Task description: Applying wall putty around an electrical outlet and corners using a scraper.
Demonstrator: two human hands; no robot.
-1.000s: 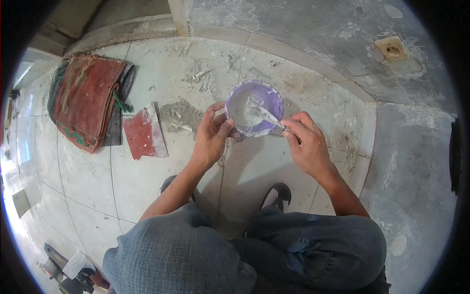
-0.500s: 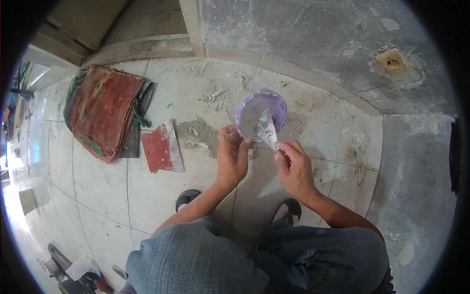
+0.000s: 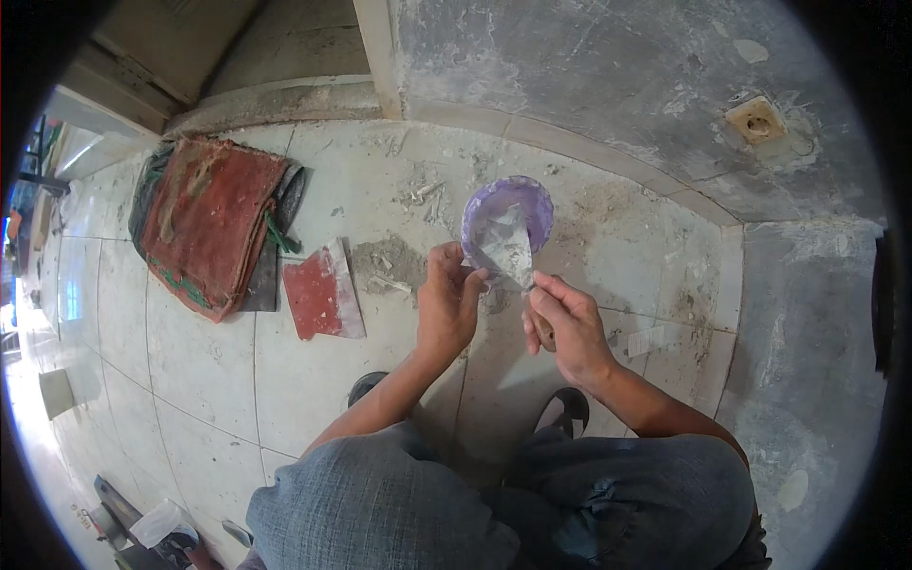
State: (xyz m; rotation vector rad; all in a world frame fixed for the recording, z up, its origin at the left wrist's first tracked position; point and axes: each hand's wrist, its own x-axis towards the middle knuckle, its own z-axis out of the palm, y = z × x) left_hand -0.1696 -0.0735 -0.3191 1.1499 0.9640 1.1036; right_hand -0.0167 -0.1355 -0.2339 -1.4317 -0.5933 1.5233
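Observation:
A purple plastic bowl (image 3: 544, 211) stands on the tiled floor in front of me, its rim and inside smeared with whitish paste. My left hand (image 3: 449, 302) grips its near left rim, the thumb on the near side. Closed round the wooden handle of a pointed trowel (image 3: 516, 249) is my right hand (image 3: 577, 332), just to the near right of the bowl. The trowel's blade reaches over the bowl's inside, coated with pale paste, and hides part of what lies in there.
A red scraper plate (image 3: 321, 292) with a pale edge lies left of the bowl, beside grey crumbs of mortar (image 3: 385, 271). Farther left is a folded, dirty red sack (image 3: 209, 223). A grey plastered wall (image 3: 608, 85) with a socket box (image 3: 757, 120) borders the floor.
The trowel has turned in my right hand, so its wooden handle now shows and its blade lies broader over the bowl. My left hand stays at the rim.

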